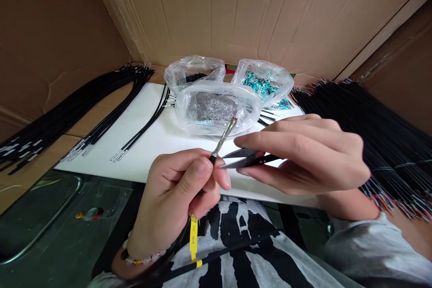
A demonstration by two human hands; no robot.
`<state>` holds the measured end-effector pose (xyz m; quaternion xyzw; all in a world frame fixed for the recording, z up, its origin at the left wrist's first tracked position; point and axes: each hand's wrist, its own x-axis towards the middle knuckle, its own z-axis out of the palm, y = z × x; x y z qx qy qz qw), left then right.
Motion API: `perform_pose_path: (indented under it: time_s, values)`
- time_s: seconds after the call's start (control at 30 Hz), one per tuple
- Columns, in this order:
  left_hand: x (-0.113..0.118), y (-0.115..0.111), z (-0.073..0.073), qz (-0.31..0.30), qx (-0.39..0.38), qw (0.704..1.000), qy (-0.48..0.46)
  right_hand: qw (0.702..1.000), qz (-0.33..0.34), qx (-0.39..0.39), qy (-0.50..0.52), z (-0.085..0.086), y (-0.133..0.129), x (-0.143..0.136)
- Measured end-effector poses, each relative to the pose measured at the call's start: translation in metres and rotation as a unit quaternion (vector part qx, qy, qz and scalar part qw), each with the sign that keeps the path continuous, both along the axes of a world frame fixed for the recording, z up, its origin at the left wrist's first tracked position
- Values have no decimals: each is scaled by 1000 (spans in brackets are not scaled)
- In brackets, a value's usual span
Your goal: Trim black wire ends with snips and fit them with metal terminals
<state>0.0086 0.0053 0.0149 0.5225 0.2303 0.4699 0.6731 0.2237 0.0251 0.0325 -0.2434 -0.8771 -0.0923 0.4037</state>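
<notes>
My left hand (184, 184) pinches a black cable close to its end. The cable's stripped silvery end (225, 137) points up and to the right, with a small reddish tip. From below the fist hangs a yellow label (193, 238), and the black cable (232, 248) runs across my lap. In my right hand (307, 157) are black tweezers (249, 159), held between thumb and fingers. Their points are apart and lie just right of the cable, by my left fingertips; I cannot tell whether they touch it.
Clear plastic bags stand on the white board (135, 157): one with grey metallic bits (216, 107), one with teal shiny pieces (259, 83), one with dark contents (192, 77). Black cable bundles lie left (84, 94) and right (388, 130). Cardboard walls (219, 13) enclose the back and sides.
</notes>
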Motion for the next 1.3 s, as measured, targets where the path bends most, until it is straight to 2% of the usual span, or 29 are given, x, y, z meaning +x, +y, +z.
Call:
perform_pose_path:
  time_s: [0.1,0.4,0.7,0.93,1.13,1.3]
  values:
    - [0,0,0,-4,7,1000,9,995,15,68,71,-1,3,-5]
    - [-4,2,-3,-8,26,998,52,996,31,36,77,0,4,-11]
    - [-1,0,3,38,4,999,9,995,35,44,88,-2,7,-10]
    - [-3,-6,-6,110,73,990,49,995,18,58,77,-7,7,-8]
    - [-6,-5,-11,132,138,976,107,996,11,49,79,-4,5,-12]
    - [-6,-5,-11,126,145,975,112,995,17,57,85,-4,5,-13]
